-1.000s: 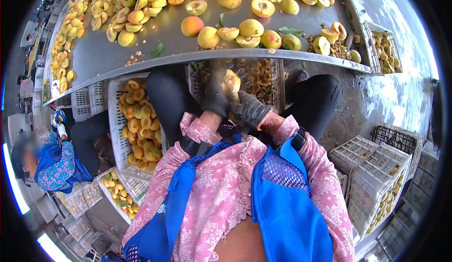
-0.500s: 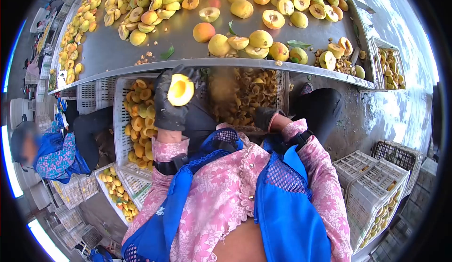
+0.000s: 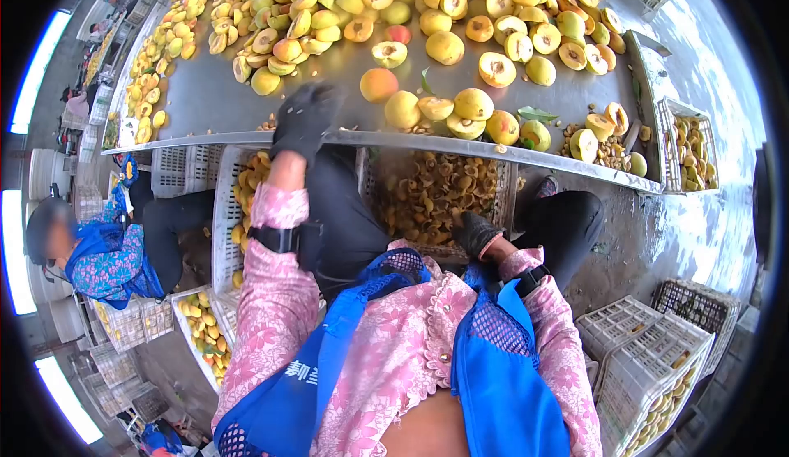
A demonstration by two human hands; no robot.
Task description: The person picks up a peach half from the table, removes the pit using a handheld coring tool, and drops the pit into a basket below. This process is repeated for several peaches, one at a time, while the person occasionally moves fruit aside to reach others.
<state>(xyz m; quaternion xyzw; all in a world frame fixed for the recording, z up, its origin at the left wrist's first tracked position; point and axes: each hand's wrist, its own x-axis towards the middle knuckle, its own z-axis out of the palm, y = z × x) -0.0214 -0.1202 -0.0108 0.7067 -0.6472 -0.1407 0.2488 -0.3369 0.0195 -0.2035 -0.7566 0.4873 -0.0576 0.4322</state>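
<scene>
My left hand (image 3: 306, 120), in a dark glove, is over the front edge of the metal table (image 3: 238, 110); its fingers are smeared by motion and no fruit shows in it. Right of it on the table lie an orange-red fruit (image 3: 379, 85) and a row of yellow fruits (image 3: 403, 109). My right hand (image 3: 477, 235), in a dark grey glove, hangs low over a crate of small brown-yellow pieces (image 3: 436, 190), its fingers partly curled; whether it holds anything is hidden.
A crate of halved fruit (image 3: 249, 179) stands beside my left leg. Stacked white crates (image 3: 645, 350) are at the right, and another crate (image 3: 689, 146) is at the table's right end. At the left sits another person (image 3: 111, 251) in blue.
My left hand has moved up to the table edge, and the fruit half it held is no longer seen. My right hand stays low over the crate. The view has shifted slightly.
</scene>
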